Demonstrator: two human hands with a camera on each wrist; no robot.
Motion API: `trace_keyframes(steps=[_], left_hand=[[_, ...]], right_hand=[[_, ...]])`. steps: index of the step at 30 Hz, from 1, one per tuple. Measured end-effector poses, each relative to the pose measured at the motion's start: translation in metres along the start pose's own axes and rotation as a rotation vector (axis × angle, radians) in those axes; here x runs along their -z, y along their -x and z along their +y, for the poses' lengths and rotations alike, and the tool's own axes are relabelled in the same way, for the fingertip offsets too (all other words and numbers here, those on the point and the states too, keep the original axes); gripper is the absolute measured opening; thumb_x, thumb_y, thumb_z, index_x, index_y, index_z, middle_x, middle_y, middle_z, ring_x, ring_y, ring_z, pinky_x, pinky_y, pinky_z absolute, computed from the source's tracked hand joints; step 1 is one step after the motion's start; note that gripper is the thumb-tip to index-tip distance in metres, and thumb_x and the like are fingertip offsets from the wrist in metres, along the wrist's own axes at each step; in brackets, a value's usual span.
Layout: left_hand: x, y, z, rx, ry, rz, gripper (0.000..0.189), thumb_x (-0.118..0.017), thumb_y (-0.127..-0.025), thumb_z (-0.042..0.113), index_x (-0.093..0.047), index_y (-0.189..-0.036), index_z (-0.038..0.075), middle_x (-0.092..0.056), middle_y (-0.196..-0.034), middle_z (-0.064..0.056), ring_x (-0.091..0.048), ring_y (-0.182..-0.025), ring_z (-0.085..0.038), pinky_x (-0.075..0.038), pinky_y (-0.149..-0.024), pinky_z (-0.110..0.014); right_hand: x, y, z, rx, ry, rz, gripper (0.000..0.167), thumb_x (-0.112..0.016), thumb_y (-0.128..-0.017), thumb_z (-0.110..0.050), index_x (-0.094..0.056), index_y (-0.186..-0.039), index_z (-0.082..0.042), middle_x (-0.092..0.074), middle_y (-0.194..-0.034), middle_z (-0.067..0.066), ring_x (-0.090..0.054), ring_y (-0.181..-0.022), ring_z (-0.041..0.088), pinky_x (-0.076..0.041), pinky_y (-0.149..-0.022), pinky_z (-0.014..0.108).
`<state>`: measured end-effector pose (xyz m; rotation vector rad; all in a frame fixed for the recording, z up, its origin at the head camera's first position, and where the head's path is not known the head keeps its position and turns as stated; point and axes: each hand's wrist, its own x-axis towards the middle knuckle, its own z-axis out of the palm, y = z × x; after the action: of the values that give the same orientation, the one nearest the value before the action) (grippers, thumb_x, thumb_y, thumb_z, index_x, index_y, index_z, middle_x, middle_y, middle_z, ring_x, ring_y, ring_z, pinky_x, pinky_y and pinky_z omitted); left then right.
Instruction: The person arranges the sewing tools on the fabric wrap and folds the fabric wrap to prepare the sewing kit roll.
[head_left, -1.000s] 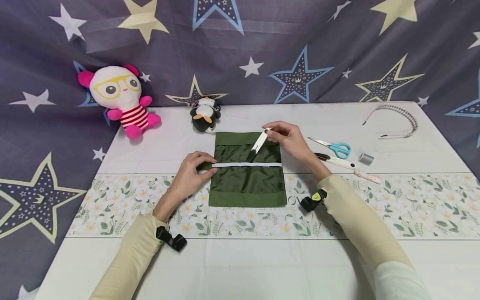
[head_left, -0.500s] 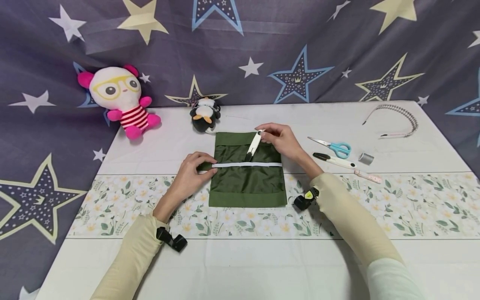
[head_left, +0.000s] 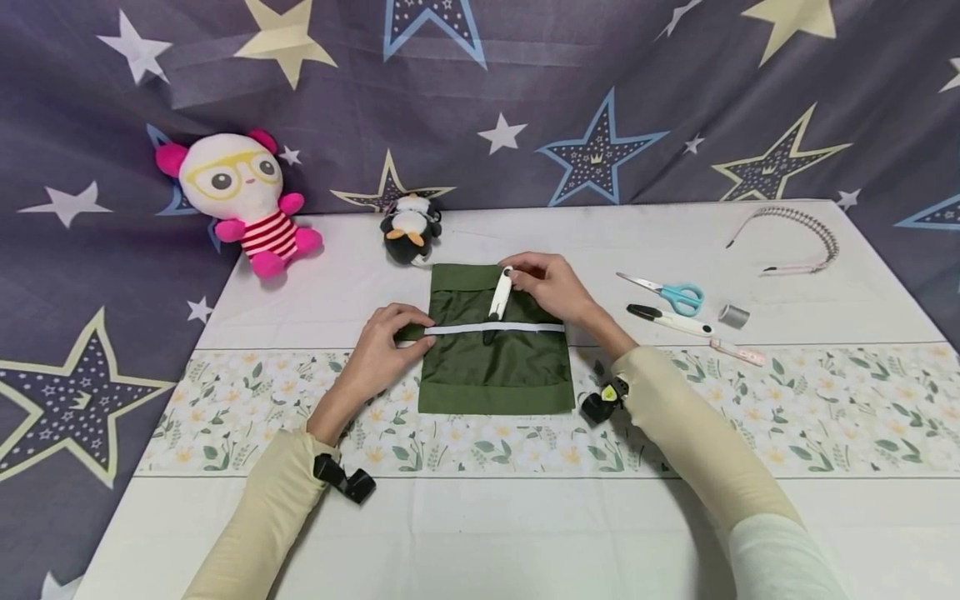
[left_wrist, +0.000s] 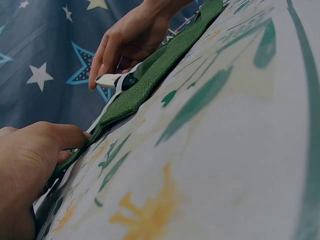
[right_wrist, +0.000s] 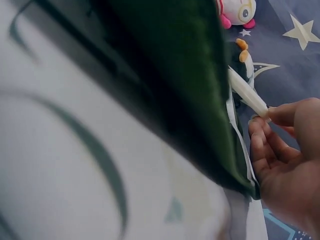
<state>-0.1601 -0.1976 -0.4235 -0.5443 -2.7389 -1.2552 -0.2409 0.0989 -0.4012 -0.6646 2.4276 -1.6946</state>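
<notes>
A dark green cloth panel (head_left: 495,367) lies flat on the table, crossed by a white strip (head_left: 528,327) like elastic. At its left edge my left hand (head_left: 382,346) pinches the cloth by the strip's end between thumb and fingers. From above, my right hand (head_left: 551,287) pinches the upper end of a slim white tool with a black end (head_left: 500,296); its exact kind is unclear. The tool stands tilted over the panel, its black end at the strip and partly beneath it. In the left wrist view the white strip (left_wrist: 119,85) passes over that black end.
Right of the cloth lie blue-handled scissors (head_left: 678,297), a similar white and black tool (head_left: 671,320), a grey spool (head_left: 732,316) and a small pink item (head_left: 737,352). A headband (head_left: 817,229), penguin toy (head_left: 410,232) and panda plush (head_left: 243,200) are at the back.
My right hand has moved left and slightly down with the white tool, which is now more upright, its black end having gone under the strip. The left hand has stayed in place.
</notes>
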Motion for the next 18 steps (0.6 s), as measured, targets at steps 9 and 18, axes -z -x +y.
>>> trace_keyframes(steps=[9, 18], left_hand=[[0.0000, -0.0003, -0.0009, -0.010, 0.002, 0.004, 0.020, -0.076, -0.096, 0.015, -0.076, -0.114, 0.007, -0.063, -0.126, -0.011, -0.051, -0.123, -0.033, -0.040, -0.104, -0.055], [-0.0005, -0.0005, -0.0010, -0.015, -0.001, 0.007, 0.020, -0.076, -0.095, 0.014, -0.075, -0.114, 0.007, -0.063, -0.126, -0.011, -0.052, -0.122, -0.033, -0.040, -0.104, -0.055]], right_hand=[[-0.0039, -0.0008, -0.0009, 0.006, 0.049, -0.041, 0.028, -0.057, -0.106, -0.004, -0.068, -0.131, 0.003, -0.071, -0.106, 0.016, -0.065, -0.093, 0.028, -0.053, -0.078, 0.036], [-0.0077, 0.0013, -0.0013, 0.017, 0.070, -0.102, 0.030, -0.055, -0.107, -0.005, -0.066, -0.134, 0.002, -0.071, -0.112, 0.015, -0.063, -0.087, 0.025, -0.048, -0.073, 0.033]])
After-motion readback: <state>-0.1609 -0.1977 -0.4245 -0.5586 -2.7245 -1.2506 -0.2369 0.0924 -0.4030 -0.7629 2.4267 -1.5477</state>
